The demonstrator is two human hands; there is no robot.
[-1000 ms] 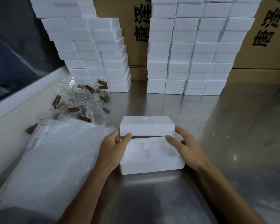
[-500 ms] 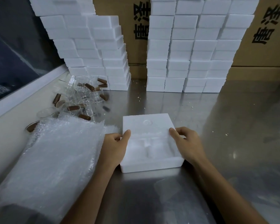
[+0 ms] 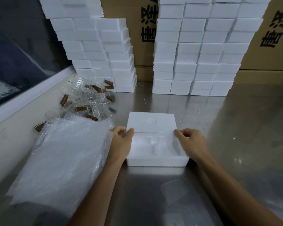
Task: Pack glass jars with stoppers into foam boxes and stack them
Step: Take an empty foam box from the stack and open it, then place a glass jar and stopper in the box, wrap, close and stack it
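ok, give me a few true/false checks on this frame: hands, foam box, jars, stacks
1. Both hands, left hand and right hand, grip the foam lid. True.
2. A glass jar already sits in the open foam box. False: its molded hollow shows only white foam.
3. The loose jars lie right of the box. False: they lie to its left, at the back.
4. Bubble wrap lies left of the box. True.
5. Foam box stacks stand at the table's far edge. True.
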